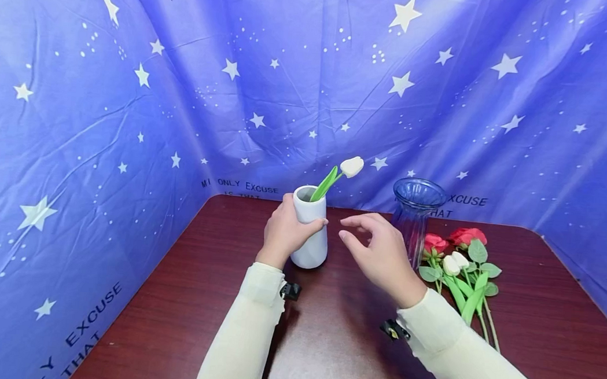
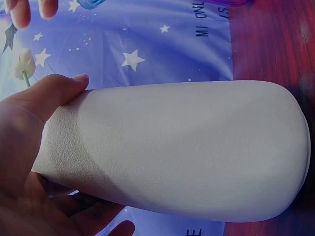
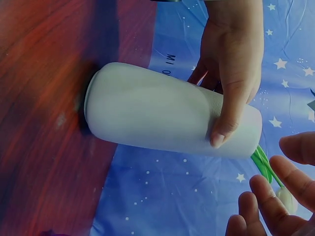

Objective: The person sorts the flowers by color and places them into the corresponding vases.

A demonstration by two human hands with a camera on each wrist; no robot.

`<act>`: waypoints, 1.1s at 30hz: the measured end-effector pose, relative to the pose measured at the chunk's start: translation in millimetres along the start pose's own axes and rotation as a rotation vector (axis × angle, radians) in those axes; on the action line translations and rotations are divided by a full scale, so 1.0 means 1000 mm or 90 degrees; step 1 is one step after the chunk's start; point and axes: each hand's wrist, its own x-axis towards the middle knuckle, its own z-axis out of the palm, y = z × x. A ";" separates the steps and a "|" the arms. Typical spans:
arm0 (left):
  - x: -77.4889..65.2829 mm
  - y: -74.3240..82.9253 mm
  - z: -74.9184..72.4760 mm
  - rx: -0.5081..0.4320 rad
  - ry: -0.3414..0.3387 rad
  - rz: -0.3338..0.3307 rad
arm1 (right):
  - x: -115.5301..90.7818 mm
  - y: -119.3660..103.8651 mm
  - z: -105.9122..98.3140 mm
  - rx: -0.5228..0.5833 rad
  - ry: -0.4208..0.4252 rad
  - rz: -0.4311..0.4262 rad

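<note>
My left hand (image 1: pixel 286 230) grips the upper part of a white vase (image 1: pixel 311 245), thumb across its front, fingers round the far side. The vase stands upright on the table. A white tulip (image 1: pixel 352 167) with a green leaf leans out of the vase's mouth to the right. To the right of the vase my right hand (image 1: pixel 383 255) hovers with fingers apart and loosely bent, holding nothing. The right wrist view shows the right fingertips (image 3: pixel 263 189) close to the tulip's stem and leaf (image 3: pixel 265 164). In the left wrist view the vase (image 2: pixel 187 147) fills most of the frame.
A blue glass vase (image 1: pixel 418 205) stands behind my right hand. Red roses (image 1: pixel 467 236) and more white tulips (image 1: pixel 455 262) lie on the table (image 1: pixel 546 320) to the right. A blue star-printed cloth (image 1: pixel 299 96) walls off the back and sides.
</note>
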 end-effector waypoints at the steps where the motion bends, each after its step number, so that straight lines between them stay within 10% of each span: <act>1: 0.000 0.000 0.000 -0.002 -0.001 -0.002 | -0.002 0.000 -0.001 0.000 0.001 0.003; 33: 0.000 0.000 0.002 0.007 -0.002 -0.016 | -0.044 0.022 -0.048 0.034 0.033 0.076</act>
